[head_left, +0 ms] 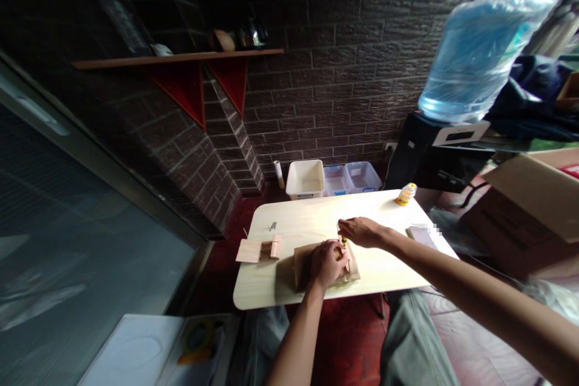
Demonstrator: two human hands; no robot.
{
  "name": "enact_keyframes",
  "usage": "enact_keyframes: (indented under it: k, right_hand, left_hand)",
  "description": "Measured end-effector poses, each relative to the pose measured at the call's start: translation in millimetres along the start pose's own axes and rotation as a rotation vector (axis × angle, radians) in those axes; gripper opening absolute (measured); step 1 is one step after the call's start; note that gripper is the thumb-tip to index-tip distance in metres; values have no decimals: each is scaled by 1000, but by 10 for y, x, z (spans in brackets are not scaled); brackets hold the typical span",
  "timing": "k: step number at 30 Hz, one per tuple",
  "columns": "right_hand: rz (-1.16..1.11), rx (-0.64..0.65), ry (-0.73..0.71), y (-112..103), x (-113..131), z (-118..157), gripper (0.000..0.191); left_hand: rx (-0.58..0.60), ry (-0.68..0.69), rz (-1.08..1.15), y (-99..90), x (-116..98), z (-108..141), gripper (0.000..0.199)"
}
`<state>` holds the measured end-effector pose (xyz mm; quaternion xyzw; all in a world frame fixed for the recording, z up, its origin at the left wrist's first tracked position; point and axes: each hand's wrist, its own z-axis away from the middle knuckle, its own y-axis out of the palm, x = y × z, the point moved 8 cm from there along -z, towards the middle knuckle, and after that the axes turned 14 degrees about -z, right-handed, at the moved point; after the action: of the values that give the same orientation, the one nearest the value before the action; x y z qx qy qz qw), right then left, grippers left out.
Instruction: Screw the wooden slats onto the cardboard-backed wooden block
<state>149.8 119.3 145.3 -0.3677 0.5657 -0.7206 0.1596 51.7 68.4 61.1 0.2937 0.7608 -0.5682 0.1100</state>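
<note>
Plainly boxy brn pc [303, 266], L hand [326, 262] clamped atop, R hand [360, 232] gripping yel tool [344, 240]

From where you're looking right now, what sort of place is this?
Probably a small workspace inside a home or shop, though I can't tell which. A water dispenser stands by a dark brick wall, and plastic bins sit beyond a light wooden table.

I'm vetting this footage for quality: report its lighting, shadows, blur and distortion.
Head view: the wall shelf is dimly lit; the tabletop is bright, shadowed left of the brown block; the water bottle leans and stretches, likely lens distortion; the cardboard box at right looks blurred; the left hand and right hand are sharper.
</note>
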Motion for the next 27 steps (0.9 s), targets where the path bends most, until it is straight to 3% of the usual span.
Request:
enact_keyframes:
  k: [4,14,27]
  right_hand:
    - [33,15,88,-13,-46,-12,31]
    - [-37,36,-30,45,-6,39,19]
    - [16,50,-72,91,25,15,17]
  left_hand:
    - [3,6,-12,1,0,-1,13]
    - [-30,24,-9,28,11,-5,12]
    - [-27,36,-10,15,-10,5,11]
